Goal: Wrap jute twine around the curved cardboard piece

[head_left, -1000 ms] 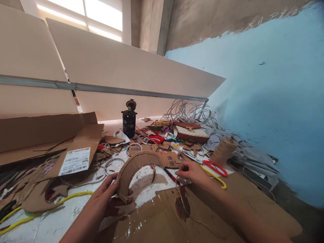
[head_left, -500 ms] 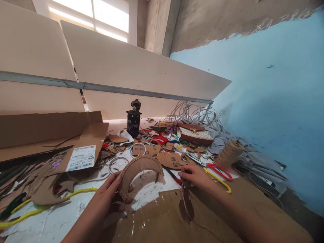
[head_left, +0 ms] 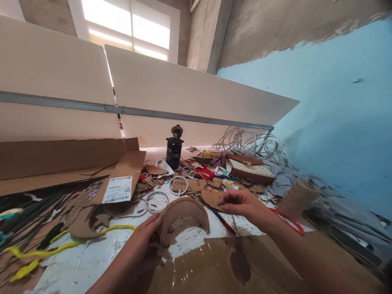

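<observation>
My left hand (head_left: 146, 234) is closed around the left end of a curved, crescent-shaped cardboard piece (head_left: 185, 209). Twine edging runs along the outer curve of this piece, which is held tilted above the white tabletop. To its right, my right hand (head_left: 240, 202) is raised with thumb and fingers pinched together. A thin strand of twine (head_left: 234, 222) hangs below those fingers toward a brown cardboard sheet (head_left: 211, 265). Just under the right hand lies a dark, red-handled tool (head_left: 226, 224). Behind the right forearm, a red scissor handle (head_left: 290, 220) shows in part.
A cone of twine (head_left: 299, 196) stands at the right beside grey cloth (head_left: 284, 179). Farther back are a black bottle (head_left: 174, 153), a handbag (head_left: 249, 169) and coiled cable (head_left: 241, 141). White rings (head_left: 157, 203), scraps, a cardboard box (head_left: 67, 157) and yellow cord (head_left: 43, 254) lie leftward.
My right hand has lifted and moved away from the brown sheet, still pinched. The curved cardboard has turned so more of its inner side shows. The whole view has shifted left.
</observation>
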Demonstrator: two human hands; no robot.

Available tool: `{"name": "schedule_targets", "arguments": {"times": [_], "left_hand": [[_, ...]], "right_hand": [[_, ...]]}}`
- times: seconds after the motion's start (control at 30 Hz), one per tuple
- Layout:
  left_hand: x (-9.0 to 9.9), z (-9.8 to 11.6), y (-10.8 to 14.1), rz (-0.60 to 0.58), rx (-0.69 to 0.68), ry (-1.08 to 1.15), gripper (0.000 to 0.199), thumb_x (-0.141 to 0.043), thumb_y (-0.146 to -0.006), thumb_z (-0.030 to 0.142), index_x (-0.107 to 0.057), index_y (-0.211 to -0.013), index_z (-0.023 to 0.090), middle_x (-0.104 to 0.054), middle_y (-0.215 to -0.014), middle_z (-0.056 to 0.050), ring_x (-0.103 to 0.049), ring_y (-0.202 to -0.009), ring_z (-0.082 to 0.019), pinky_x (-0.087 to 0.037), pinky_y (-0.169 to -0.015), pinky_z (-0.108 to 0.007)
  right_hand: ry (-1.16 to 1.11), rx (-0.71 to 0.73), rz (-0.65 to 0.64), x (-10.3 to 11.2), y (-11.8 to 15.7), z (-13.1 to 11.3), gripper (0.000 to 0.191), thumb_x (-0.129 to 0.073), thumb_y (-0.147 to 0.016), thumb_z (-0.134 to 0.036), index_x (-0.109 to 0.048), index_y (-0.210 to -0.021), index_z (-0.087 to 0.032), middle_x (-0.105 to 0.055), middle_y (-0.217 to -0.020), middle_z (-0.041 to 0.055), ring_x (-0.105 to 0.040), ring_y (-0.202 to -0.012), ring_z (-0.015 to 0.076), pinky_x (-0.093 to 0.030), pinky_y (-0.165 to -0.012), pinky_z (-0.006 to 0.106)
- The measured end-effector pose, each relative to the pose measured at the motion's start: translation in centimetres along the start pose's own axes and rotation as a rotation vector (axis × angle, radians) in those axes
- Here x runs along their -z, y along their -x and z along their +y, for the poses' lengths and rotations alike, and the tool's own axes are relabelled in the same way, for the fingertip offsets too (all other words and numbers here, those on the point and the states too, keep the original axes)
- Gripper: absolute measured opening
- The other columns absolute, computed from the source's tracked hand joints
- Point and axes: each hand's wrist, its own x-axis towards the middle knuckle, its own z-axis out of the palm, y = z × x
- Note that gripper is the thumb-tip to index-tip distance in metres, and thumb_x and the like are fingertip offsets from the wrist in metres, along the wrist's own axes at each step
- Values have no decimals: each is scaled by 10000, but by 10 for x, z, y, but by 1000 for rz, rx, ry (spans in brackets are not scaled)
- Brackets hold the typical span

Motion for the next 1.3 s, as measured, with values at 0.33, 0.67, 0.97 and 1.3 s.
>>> {"name": "schedule_targets", "arguments": {"times": [0.33, 0.67, 0.97, 1.3], "left_hand": [[20, -23, -28, -47, 3, 116, 461, -801, -734, 427, -735, -1108, 165, -650, -664, -14, -550, -510, -127, -335, -423, -205], [26, -16, -30, -37, -99, 143, 621, -881, -658, 486, -733, -1174, 176, -788, -958, -116, -697, -772, -218, -462, -616, -250], [16, 1, -12, -134, -78, 193, 564, -878, -686, 381, -742, -1200, 195, -766, -876, -63, -612, -628, -131, -392, -562, -224], [21, 14, -2, -24, -198, -42, 417, -853, -722, 466, -696, -994, 191, -678, -822, -25, -618, -726, -162, -369, -598, -246]], "right_hand": [[268, 285, -185, -63, -38, -54, 236, -625, -910, -311, -768, -1094, -274, -762, -1134, 34, -660, -1075, 245, -472, -939, 367], [384, 446, -265, -91, -66, -45, 122, -674, -925, -248, -749, -835, -215, -642, -878, 12, -621, -859, 175, -474, -779, 297], [447, 535, -344, -92, -64, -45, 112, -636, -940, -179, -673, -835, -197, -625, -1184, 62, -603, -1106, 201, -483, -950, 343], [482, 619, -277, -88, -55, -60, 177, -653, -794, -39, -624, -727, -200, -670, -1191, 56, -613, -1129, 231, -490, -946, 373]]}}
